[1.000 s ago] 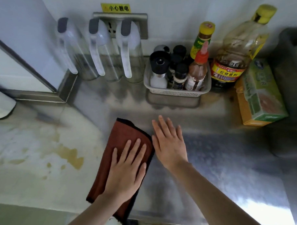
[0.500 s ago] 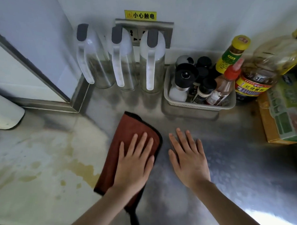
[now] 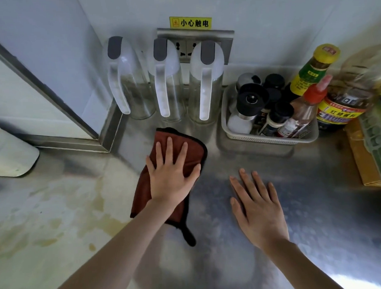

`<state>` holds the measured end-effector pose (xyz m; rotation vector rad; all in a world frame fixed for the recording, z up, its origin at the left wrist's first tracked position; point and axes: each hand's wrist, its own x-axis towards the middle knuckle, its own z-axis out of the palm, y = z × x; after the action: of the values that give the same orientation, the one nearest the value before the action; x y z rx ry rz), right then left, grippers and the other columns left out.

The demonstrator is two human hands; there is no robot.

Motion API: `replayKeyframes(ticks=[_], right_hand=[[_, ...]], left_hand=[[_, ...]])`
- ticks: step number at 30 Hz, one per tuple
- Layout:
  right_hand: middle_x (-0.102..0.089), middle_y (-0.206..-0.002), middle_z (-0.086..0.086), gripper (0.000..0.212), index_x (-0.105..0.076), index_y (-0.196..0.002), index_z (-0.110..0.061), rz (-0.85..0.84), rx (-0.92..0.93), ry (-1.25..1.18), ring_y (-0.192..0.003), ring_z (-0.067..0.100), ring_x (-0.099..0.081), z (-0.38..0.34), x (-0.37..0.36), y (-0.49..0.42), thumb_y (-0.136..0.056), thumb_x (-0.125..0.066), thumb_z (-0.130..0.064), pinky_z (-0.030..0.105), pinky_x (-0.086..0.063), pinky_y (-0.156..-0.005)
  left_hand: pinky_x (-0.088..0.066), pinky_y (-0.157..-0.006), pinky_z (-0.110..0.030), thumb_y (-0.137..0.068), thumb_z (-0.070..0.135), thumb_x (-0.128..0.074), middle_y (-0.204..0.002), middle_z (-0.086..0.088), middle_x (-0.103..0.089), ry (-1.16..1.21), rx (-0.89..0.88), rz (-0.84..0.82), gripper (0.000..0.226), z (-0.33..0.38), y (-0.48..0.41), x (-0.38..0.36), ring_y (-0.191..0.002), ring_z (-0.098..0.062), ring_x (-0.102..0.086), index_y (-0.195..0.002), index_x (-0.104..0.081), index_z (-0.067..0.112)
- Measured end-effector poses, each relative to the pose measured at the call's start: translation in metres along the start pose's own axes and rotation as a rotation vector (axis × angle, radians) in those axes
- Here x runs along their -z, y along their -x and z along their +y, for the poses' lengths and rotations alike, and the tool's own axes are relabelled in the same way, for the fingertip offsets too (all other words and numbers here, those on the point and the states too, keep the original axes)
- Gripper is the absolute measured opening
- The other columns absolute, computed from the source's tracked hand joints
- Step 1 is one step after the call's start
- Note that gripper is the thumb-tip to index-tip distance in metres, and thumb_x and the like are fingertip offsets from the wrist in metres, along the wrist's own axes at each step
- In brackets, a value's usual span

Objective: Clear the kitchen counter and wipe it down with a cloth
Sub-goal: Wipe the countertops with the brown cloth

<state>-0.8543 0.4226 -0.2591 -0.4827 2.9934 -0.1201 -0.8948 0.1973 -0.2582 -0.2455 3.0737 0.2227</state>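
While the left hand (image 3: 172, 177) is pressed flat, fingers spread, on a folded rust-brown cloth (image 3: 185, 148), the right hand (image 3: 257, 211) is laid palm down on the bare steel counter (image 3: 306, 205), open and holding nothing. The two hands are set apart, the right one nearer and further right. The cloth is edged in black, with a black loop trailing from its near end, and is spread on the counter just in front of three clear pitchers (image 3: 168, 84) with white handles and grey lid tabs, which are lined up against the far wall. Behind them a wall socket (image 3: 185, 50) is seen under a yellow warning sticker (image 3: 190, 22). To the right of the pitchers a white plastic basket (image 3: 269, 138) is packed with seasoning bottles, among them a black-capped grinder (image 3: 249, 101) and a red-capped sauce bottle (image 3: 303, 112). Just beyond the basket a yellow-capped bottle (image 3: 312, 71) and a large oil bottle (image 3: 352, 91) are stood, and a cardboard box (image 3: 363, 160) is placed at the right edge. Left of the cloth, the surface is marked with yellowish stains (image 3: 58, 213).
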Motion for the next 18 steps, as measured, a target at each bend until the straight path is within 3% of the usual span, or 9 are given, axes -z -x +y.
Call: replayKeyframes(ticks=[5,8,12,16,18], right_hand=[[-0.025,-0.154,0.0,0.052,-0.029,-0.144,-0.026,0.01,0.007,-0.001,-0.142,0.024,-0.022,-0.001,0.002,0.0,-0.097,-0.017,-0.044,0.043,-0.013,-0.111],[-0.026,-0.153,0.0,0.052,-0.029,-0.144,-0.026,0.014,0.003,-0.001,-0.141,0.024,-0.022,-0.001,0.002,0.0,-0.097,-0.018,-0.044,0.043,-0.013,-0.111],[-0.026,-0.153,-0.001,0.053,-0.029,-0.144,-0.028,0.016,-0.009,0.003,-0.142,0.022,-0.02,-0.001,-0.001,-0.001,-0.097,-0.016,-0.045,0.042,-0.013,-0.111],[-0.024,-0.154,-0.001,0.053,-0.025,-0.145,-0.027,0.019,0.005,0.007,-0.142,0.021,-0.016,0.0,-0.001,-0.001,-0.097,-0.016,-0.045,0.041,-0.01,-0.111],[-0.022,-0.154,-0.002,0.054,-0.024,-0.146,-0.027,0.014,0.005,0.015,-0.143,0.022,-0.017,0.001,-0.001,-0.001,-0.097,-0.011,-0.046,0.041,-0.01,-0.111]], left_hand=[[-0.014,-0.112,-0.054,-0.091,0.058,-0.025,-0.154,-0.008,-0.019,-0.029,-0.36,0.004,0.058,0.02,0.07,-0.006,-0.142,-0.032,-0.012,-0.143,-0.025,0.033],[-0.015,-0.111,-0.051,-0.094,0.054,-0.023,-0.153,-0.004,-0.022,-0.012,-0.395,0.023,0.053,0.013,0.065,-0.007,-0.141,-0.028,-0.018,-0.142,-0.027,0.034],[-0.026,-0.107,-0.054,-0.09,0.052,-0.027,-0.149,-0.007,-0.032,0.013,-0.219,0.052,0.055,0.002,-0.002,-0.004,-0.137,-0.031,-0.028,-0.138,-0.039,0.029],[-0.007,-0.111,-0.053,-0.092,0.052,-0.023,-0.155,-0.008,-0.014,0.069,0.131,0.026,0.058,-0.018,-0.045,0.005,-0.142,-0.029,-0.007,-0.144,-0.026,0.027],[-0.007,-0.112,-0.053,-0.091,0.052,-0.02,-0.154,-0.012,-0.015,0.068,0.205,0.051,0.062,-0.021,-0.03,0.005,-0.142,-0.032,-0.008,-0.145,-0.026,0.023]])
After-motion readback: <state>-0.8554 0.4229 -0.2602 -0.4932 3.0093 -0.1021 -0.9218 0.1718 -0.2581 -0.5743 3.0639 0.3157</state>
